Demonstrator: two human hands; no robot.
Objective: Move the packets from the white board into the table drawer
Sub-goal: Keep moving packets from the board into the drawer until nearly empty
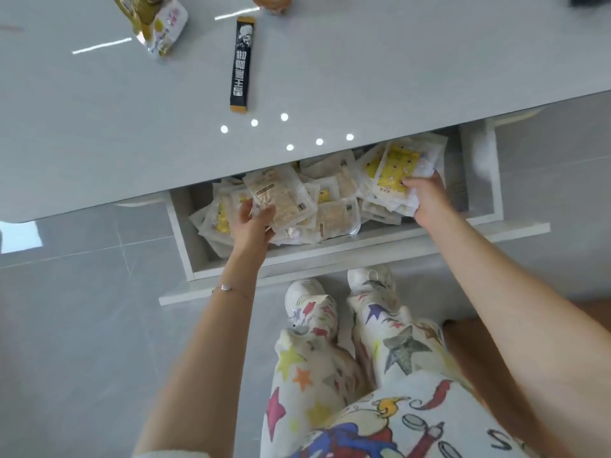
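My left hand (253, 223) gripped a beige packet (281, 196) over the pile of packets (334, 209) in the open drawer (330, 256), right hand (426, 196) clutching yellow packets (395, 173) at its right end. One black stick packet (242, 64) lay on the bench (99, 127), well apart.

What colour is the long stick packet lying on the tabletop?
The stick packet is black with white print and gold ends; the head view shows it.
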